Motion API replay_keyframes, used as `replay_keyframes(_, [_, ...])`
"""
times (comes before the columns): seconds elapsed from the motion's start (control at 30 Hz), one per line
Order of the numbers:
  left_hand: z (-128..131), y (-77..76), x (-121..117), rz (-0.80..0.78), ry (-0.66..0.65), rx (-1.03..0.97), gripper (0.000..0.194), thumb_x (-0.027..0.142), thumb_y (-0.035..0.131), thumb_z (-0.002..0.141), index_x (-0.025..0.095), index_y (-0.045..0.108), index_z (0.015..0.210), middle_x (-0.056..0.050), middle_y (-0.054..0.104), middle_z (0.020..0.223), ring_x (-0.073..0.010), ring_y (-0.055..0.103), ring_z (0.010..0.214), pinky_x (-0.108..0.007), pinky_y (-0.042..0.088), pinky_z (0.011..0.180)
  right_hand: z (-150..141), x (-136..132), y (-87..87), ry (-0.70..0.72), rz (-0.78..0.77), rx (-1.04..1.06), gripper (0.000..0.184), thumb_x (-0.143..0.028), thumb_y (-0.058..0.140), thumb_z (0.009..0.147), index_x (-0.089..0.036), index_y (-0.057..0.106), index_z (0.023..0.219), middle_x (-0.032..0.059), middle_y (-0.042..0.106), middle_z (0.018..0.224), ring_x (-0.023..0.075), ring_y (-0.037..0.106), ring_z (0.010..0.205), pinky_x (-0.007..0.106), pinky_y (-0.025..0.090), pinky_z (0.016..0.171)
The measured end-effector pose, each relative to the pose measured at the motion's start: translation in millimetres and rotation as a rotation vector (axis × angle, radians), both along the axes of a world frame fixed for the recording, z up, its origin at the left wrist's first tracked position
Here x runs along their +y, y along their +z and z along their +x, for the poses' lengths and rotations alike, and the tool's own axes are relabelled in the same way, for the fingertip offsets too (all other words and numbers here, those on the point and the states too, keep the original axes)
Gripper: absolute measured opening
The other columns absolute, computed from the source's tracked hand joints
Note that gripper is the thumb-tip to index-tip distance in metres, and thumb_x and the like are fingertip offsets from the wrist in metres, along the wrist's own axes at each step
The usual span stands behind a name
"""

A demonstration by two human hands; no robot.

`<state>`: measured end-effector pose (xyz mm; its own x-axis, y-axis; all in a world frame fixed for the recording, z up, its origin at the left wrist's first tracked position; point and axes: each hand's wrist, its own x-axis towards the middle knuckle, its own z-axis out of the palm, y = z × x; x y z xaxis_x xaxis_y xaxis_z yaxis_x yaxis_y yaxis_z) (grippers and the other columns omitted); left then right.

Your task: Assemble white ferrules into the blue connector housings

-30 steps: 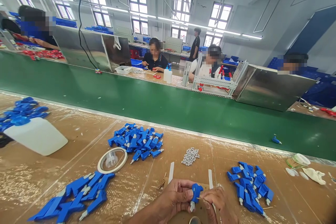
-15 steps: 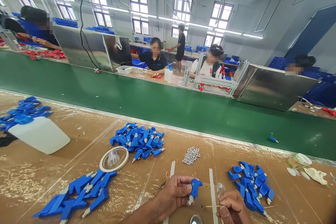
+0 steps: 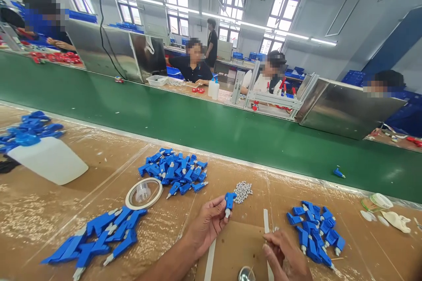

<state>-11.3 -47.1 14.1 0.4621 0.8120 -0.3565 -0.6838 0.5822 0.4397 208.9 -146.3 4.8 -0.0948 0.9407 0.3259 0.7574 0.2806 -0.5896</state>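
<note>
My left hand point(image 3: 207, 224) pinches a small blue plastic part point(image 3: 228, 201) between thumb and fingertips, lifted a little above the brown worktable point(image 3: 99, 167). A heap of small grey pellets point(image 3: 243, 190) lies just beyond it. My right hand point(image 3: 284, 255) rests low at the bottom edge, fingers curled and pinched near a white strip point(image 3: 266, 224); what it holds is too small to name. A small round metal cup point(image 3: 245, 274) sits between my hands. Piles of blue parts lie at centre point(image 3: 174, 172), lower left point(image 3: 99, 237) and right point(image 3: 314, 232).
A tape ring point(image 3: 144, 193) lies left of my hands and a white plastic bottle point(image 3: 49, 164) lies on its side at far left. A green conveyor belt point(image 3: 204, 127) runs past the table, one blue part point(image 3: 338, 172) on it. Other people sit at stations opposite.
My left hand has carried the blue part up and forward, away from my right hand, toward the grey pellets. My right hand has dropped lower and back. The view has tilted down slightly.
</note>
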Motion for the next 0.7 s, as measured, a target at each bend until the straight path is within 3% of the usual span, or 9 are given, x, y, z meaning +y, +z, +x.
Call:
replay_keyframes(0.13, [-0.7,-4.2,6.0,-0.057,0.141,0.022,0.016,0.012,0.083,0.066,0.011,0.072,0.077,-0.003,0.068,0.066,-0.0089,0.062,0.057,-0.015,0.052,0.052,7.9,64.5,3.8,-0.046,-0.047,-0.197,0.019,-0.025,0.046,0.096,-0.021,0.065,0.097,0.0079,0.069,0.085,0.0252,0.068,0.078,0.037,0.056,0.070])
replay_keyframes(0.27, [2.6,-8.3,7.7,-0.076,0.143,0.028,0.009,0.010,0.078,0.072,0.011,0.070,0.075,-0.003,0.067,0.063,-0.0091,0.062,0.056,-0.015,0.052,0.050,10.3,110.1,-5.0,-0.004,-0.024,-0.246,0.023,-0.016,0.042,0.093,-0.018,0.064,0.090,0.0116,0.071,0.087,0.0278,0.069,0.083,0.040,0.056,0.075])
replay_keyframes(0.43, [7.0,-12.9,7.7,-0.091,0.098,0.008,0.009,0.012,0.078,0.072,0.011,0.071,0.078,-0.001,0.066,0.063,-0.0082,0.061,0.055,-0.014,0.051,0.050,11.4,125.8,-11.0,0.036,-0.047,-0.312,0.022,-0.015,0.043,0.094,-0.017,0.064,0.088,0.0109,0.068,0.085,0.0267,0.067,0.081,0.039,0.054,0.074])
replay_keyframes(0.7, [6.4,-11.4,5.6,-0.061,0.067,-0.017,0.018,0.016,0.083,0.068,0.012,0.068,0.077,0.001,0.065,0.063,-0.0073,0.061,0.056,-0.014,0.049,0.049,0.4,133.9,-4.2,-0.001,-0.173,-0.403,0.022,-0.005,0.046,0.087,-0.018,0.062,0.081,0.0113,0.065,0.087,0.0255,0.062,0.078,0.035,0.048,0.072])
